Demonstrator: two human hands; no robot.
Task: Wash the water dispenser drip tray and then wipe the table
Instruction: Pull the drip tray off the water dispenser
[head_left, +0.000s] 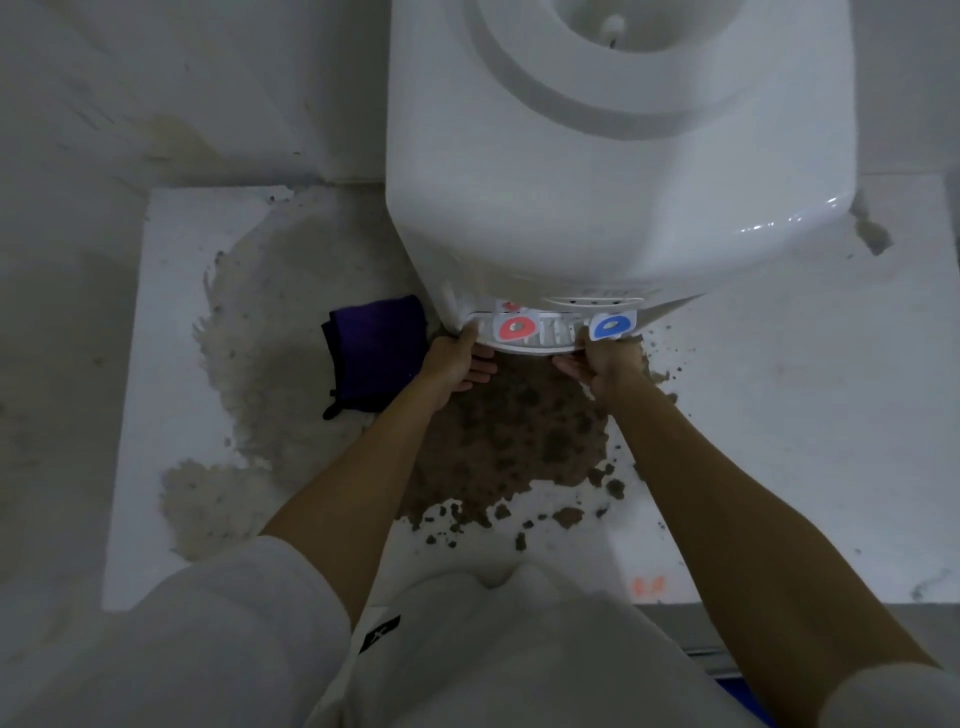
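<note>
A white water dispenser (613, 156) stands at the back of a white table (779, 415). Its red tap (514, 328) and blue tap (612, 327) hang over the white slotted drip tray (545, 343) at its base. My left hand (457, 364) grips the tray's left end, thumb on top. My right hand (608, 366) grips the tray's right end below the blue tap. Most of the tray is hidden under the taps. A folded purple cloth (376, 353) lies just left of my left hand.
A wide patch of brown dirt (509, 441) covers the table under my forearms, with crumbs scattered toward the front edge. A paler dried smear (239, 374) spreads to the left. The wall (156, 93) stands behind the table.
</note>
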